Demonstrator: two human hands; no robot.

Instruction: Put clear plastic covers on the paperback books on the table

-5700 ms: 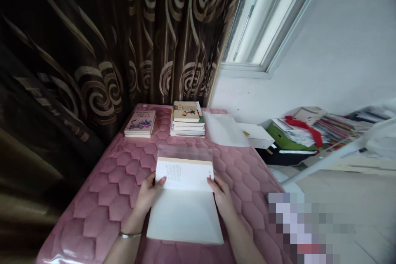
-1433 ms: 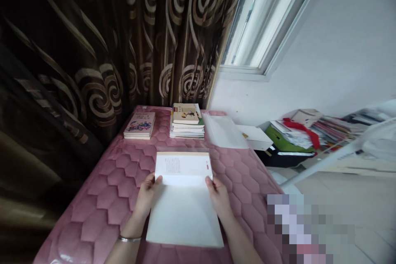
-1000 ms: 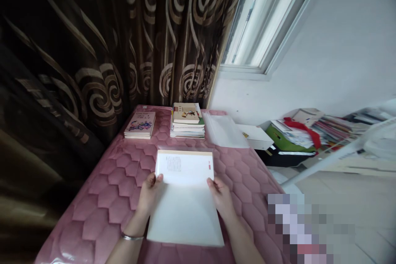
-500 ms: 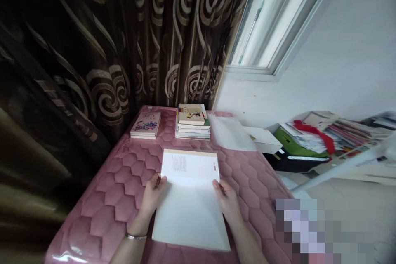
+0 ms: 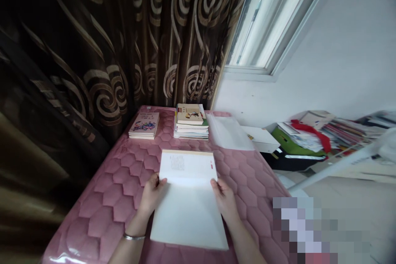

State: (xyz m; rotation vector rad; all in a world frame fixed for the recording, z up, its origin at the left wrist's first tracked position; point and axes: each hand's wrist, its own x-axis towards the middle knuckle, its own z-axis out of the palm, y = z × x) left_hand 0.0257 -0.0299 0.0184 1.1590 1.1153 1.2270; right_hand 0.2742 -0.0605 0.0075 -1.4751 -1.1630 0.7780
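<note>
An open book point(image 5: 189, 212) with white pages lies in front of me over the pink quilted surface. Its far page has a block of small print and a small red mark; the near page looks blank. My left hand point(image 5: 151, 193), a silver bangle on its wrist, grips the book's left edge near the fold, thumb on top. On the right edge, my right hand point(image 5: 225, 199) holds it the same way. The fingers beneath the book are hidden, and I cannot tell whether it touches the surface.
Beyond the book are a low stack of picture-covered books point(image 5: 144, 126) and a taller book pile point(image 5: 191, 121). Clear plastic sheets point(image 5: 230, 133) and a white box point(image 5: 262, 138) lie to their right. A green bag point(image 5: 292, 142) holds papers; a patterned curtain point(image 5: 173, 29) hangs behind.
The whole view has shifted slightly, so everything appears a little further left. Both hands keep the same grip on the open book.
</note>
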